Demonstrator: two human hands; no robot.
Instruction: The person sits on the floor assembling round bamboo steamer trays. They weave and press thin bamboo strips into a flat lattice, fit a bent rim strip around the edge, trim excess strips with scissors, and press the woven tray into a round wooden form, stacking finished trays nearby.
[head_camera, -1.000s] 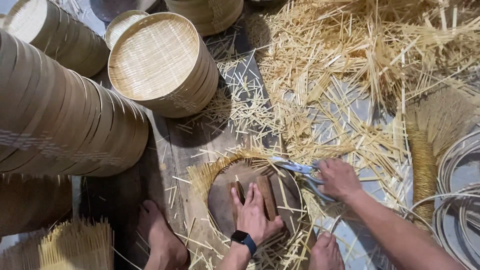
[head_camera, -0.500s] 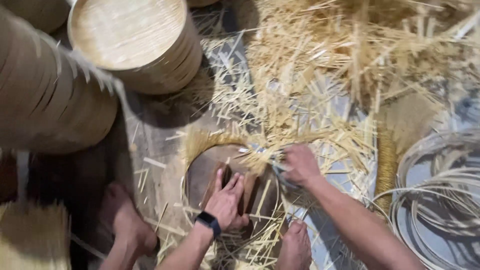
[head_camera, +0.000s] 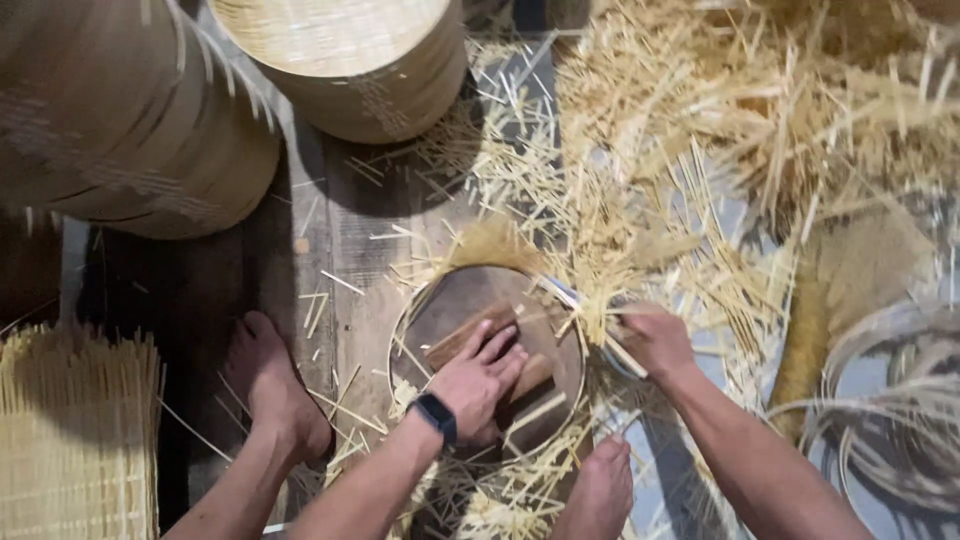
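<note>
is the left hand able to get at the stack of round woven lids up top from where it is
Probably not without shifting. The left hand presses flat on a wooden block inside the round bamboo hoop, and the stack of woven lids sits far across bare floor planks. Nothing blocks it; it looks like a stretch.

Left hand (head_camera: 482, 378) pressed flat inside round bamboo frame (head_camera: 400, 335), on wooden slats (head_camera: 468, 338); frame rim hems it all round. Right hand (head_camera: 655, 340) at frame's right edge, loose bamboo strips (head_camera: 620, 240) crowding above and beside. Bare plank floor (head_camera: 330, 210) left of frame open. Stacked woven baskets (head_camera: 350, 60) block far side. Feet (head_camera: 275, 385) flank frame near side. Coiled strips (head_camera: 890, 420) close off right.
</note>
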